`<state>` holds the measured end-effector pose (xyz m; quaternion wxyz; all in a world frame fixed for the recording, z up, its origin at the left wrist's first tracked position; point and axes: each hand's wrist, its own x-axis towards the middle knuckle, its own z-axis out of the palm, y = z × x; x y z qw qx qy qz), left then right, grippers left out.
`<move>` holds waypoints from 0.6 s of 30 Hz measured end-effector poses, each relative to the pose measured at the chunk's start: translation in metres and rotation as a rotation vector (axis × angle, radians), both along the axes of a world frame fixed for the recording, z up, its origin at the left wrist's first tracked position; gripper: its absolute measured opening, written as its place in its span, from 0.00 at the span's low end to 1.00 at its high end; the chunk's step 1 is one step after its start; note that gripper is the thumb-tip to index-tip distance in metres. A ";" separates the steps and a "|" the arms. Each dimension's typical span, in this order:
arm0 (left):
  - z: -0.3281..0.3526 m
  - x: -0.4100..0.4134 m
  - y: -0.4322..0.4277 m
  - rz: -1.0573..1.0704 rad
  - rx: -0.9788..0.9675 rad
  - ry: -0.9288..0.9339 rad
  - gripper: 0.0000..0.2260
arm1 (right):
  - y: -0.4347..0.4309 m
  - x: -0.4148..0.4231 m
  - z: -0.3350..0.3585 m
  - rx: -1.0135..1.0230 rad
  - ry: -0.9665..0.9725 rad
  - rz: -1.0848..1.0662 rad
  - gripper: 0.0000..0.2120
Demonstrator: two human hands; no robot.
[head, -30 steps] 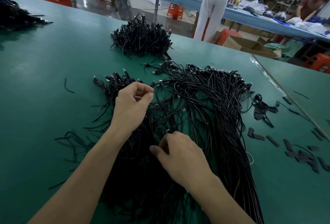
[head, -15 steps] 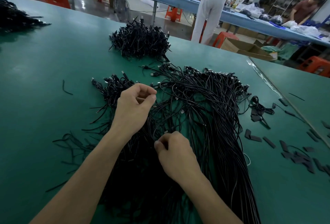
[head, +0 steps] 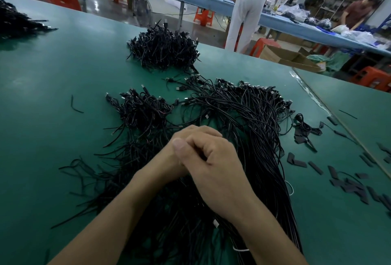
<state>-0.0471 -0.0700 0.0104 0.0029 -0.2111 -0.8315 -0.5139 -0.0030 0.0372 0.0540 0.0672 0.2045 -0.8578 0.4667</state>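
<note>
left grip (head: pixel 165 161) and right grip (head: pixel 213 165) are curled together over the cable pile (head: pixel 243 116) on the worktop (head: pixel 63 74); whether anything is pinched cannot be told. such light, limp strands are best taken near one end.

I see open green table (head: pixel 48 78) on the left for a hand. Black cables (head: pixel 243 121) fill the middle, a pile (head: pixel 163 49) sits behind, and little strips (head: pixel 349 184) dot the right.

Thin black cables (head: pixel 254 121) lie fanned in a thick sheaf on the green table (head: pixel 53 63).
</note>
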 end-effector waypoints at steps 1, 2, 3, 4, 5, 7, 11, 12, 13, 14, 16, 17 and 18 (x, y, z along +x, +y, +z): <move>-0.003 0.001 0.005 -0.028 -0.014 0.032 0.15 | 0.004 0.002 0.000 0.000 0.005 0.014 0.17; -0.007 0.002 0.010 -0.080 -0.048 0.087 0.15 | 0.008 0.003 0.001 -0.017 0.000 0.029 0.16; -0.012 0.001 0.013 -0.124 -0.081 0.112 0.16 | 0.013 0.004 0.002 -0.041 -0.011 0.045 0.16; -0.015 0.000 0.014 -0.142 -0.088 0.109 0.17 | 0.016 0.005 0.003 -0.064 -0.021 0.063 0.16; -0.018 -0.003 0.015 -0.125 -0.071 0.089 0.18 | 0.019 0.005 0.005 -0.080 -0.028 0.084 0.16; -0.020 -0.005 0.014 -0.041 0.030 0.080 0.18 | 0.022 0.008 0.007 -0.096 -0.057 0.136 0.16; -0.014 -0.011 0.006 0.269 0.298 0.195 0.11 | 0.031 0.012 0.013 -0.194 -0.155 0.205 0.18; -0.006 -0.012 0.000 0.348 0.421 0.228 0.11 | 0.034 0.012 0.013 -0.210 -0.163 0.182 0.18; 0.002 -0.013 -0.007 0.414 0.553 0.279 0.10 | 0.038 0.010 0.014 -0.216 -0.179 0.148 0.18; 0.010 -0.014 -0.014 0.477 0.638 0.365 0.10 | 0.042 0.007 0.013 -0.220 -0.212 0.112 0.18; 0.025 -0.010 -0.022 0.561 0.649 0.558 0.13 | 0.048 0.000 0.012 -0.210 -0.287 0.064 0.18; 0.029 -0.009 -0.022 0.585 0.641 0.597 0.14 | 0.049 -0.003 0.011 -0.193 -0.314 0.043 0.18; 0.031 -0.007 -0.022 0.599 0.626 0.597 0.16 | 0.049 -0.006 0.009 -0.161 -0.332 0.009 0.19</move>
